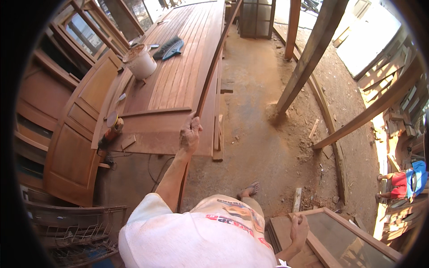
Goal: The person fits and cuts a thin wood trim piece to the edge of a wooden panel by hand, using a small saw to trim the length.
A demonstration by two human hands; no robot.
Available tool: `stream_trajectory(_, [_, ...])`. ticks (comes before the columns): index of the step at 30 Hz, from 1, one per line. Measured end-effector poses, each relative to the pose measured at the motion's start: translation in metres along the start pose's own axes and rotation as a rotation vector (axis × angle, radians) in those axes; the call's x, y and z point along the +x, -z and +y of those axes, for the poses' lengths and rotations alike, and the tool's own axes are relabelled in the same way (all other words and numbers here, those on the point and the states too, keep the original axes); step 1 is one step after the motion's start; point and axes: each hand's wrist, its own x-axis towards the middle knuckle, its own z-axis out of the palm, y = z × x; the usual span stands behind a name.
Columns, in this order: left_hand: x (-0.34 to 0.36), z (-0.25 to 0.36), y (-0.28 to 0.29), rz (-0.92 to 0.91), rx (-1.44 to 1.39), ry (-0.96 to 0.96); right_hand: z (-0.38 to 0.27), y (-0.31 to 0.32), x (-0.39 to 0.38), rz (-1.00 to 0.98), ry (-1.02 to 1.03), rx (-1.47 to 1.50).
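Gripping a wooden strip (210,77), the left hand (191,135) points it forward along the desk's (167,140) right edge; the right hand (299,230), grip unclear, touches a framed panel (340,234).

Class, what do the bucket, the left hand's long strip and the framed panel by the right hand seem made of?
Bucket: probably matt white plastic; smooth wall, smeared rim. Long strip: apparently unvarnished wood; dull brown, straight-edged. Framed panel: likely bare wooden frame, dull brown; its grey pane may be glass, since pale shapes show in it.
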Motion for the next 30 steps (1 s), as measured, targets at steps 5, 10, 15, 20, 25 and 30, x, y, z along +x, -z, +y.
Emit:
stream_trajectory(5, [0.025,0.013,-0.038,-0.031,0.047,0.127,0.018,0.029,0.088,0.052,0.028,-0.050])
stream_trajectory(10, [0.043,0.029,-0.071,-0.046,0.058,0.268,-0.052,0.050,0.179,-0.044,0.117,-0.104])
stream_trajectory(15, [0.066,0.016,-0.084,-0.017,0.117,0.346,-0.140,0.028,0.261,-0.134,0.374,-0.113])
stream_trajectory(20, [0.124,0.016,-0.098,0.052,0.223,0.347,-0.222,-0.023,0.332,-0.302,0.542,-0.118])
stream_trajectory(25, [0.203,-0.002,-0.103,0.139,0.282,0.350,-0.259,-0.099,0.421,-0.490,0.451,-0.277])
stream_trajectory(30, [0.294,-0.036,-0.099,0.247,0.472,0.278,-0.246,-0.171,0.518,-0.605,0.297,-0.243])
